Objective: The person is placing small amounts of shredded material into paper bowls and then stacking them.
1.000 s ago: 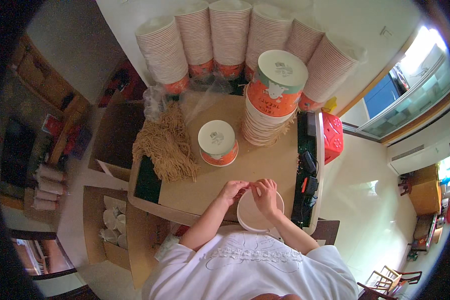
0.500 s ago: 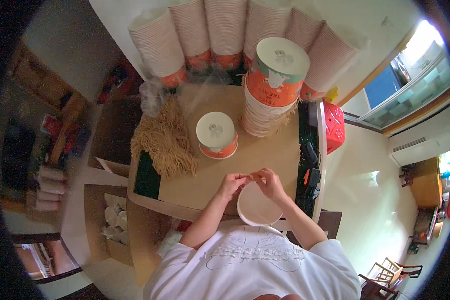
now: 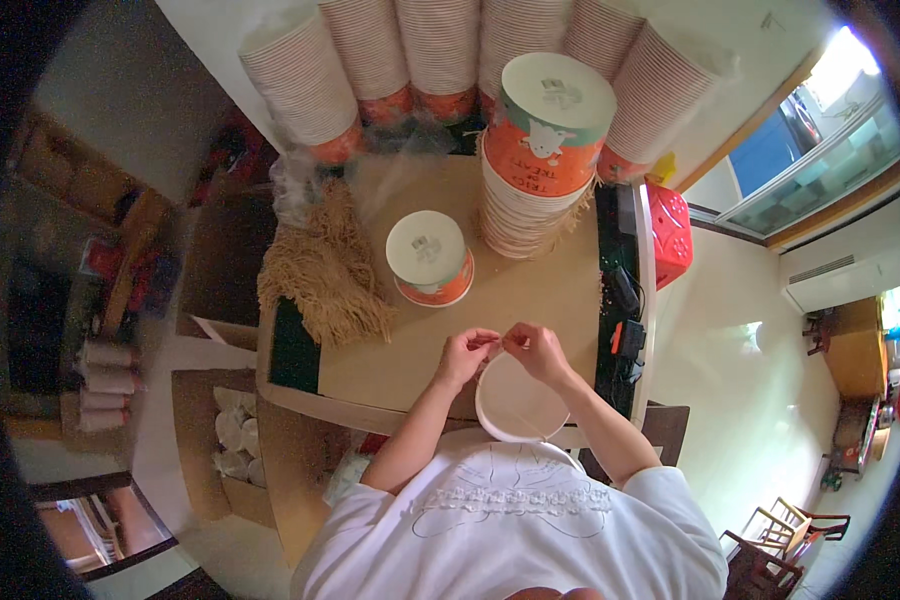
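Observation:
A white paper bucket (image 3: 520,400) stands with its open mouth toward me, between my body and the near table edge. At its far rim my left hand (image 3: 467,355) and my right hand (image 3: 536,352) meet, fingertips pinched close together. Whatever is between the fingers is too small to make out. A thin tan strand shows at the bucket's near rim. Beyond my hands, an orange bucket with a green band and white base (image 3: 425,250) sits upside down on the cardboard. To its left lies a heap of tan cords (image 3: 320,270).
A tall stack of upside-down buckets (image 3: 545,150) rises at the far right of the table. Several wrapped bucket stacks (image 3: 445,60) line the wall. Black cables and an orange-and-black device (image 3: 627,338) lie along the right edge. An open carton (image 3: 195,430) stands at lower left.
The table and its contents sit slightly higher in the picture. Both hands stay pinched at the bucket's far rim, with only small finger movements.

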### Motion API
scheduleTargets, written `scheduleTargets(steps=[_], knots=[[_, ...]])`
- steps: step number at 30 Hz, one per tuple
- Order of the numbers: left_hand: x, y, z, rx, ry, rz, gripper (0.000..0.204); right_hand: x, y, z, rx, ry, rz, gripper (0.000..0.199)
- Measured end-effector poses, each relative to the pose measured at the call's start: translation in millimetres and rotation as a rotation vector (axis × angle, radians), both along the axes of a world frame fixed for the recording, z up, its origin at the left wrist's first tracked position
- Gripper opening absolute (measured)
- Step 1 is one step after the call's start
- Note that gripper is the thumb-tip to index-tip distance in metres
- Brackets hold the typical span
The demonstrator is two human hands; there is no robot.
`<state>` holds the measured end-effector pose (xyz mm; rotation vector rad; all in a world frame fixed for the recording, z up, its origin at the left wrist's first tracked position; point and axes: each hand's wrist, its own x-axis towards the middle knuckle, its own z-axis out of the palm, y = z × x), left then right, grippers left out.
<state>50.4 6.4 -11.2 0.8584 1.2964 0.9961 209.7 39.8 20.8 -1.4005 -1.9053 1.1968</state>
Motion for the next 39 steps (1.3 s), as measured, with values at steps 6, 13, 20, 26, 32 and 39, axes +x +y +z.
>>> scheduleTargets(steps=[6, 13, 20, 26, 32, 39], knots=[[4, -1, 4, 0.168, 0.191, -0.005, 0.011, 0, 0, 0, -0.001, -0.002, 0.003, 0.011], [5, -3, 11, 0.233, 0.27, 0.009, 0.013, -1, 2, 4, -0.006, -0.034, -0.003, 0.01], [6, -4, 14, 0.182, 0.325, -0.04, 0.009, -1, -1, -5, 0.046, 0.022, -0.014, 0.007], [6, -5, 7, 0.141, 0.177, 0.035, 0.006, -1, -2, -5, 0.093, 0.023, -0.004, 0.005], [5, -5, 2, 0.18, 0.21, 0.005, 0.014, 0, -2, -3, 0.041, 0.023, -0.002, 0.005], [6, -5, 16, 0.252, 0.308, -0.039, 0.017, 0, -2, -3, 0.033, -0.002, -0.003, 0.007]])
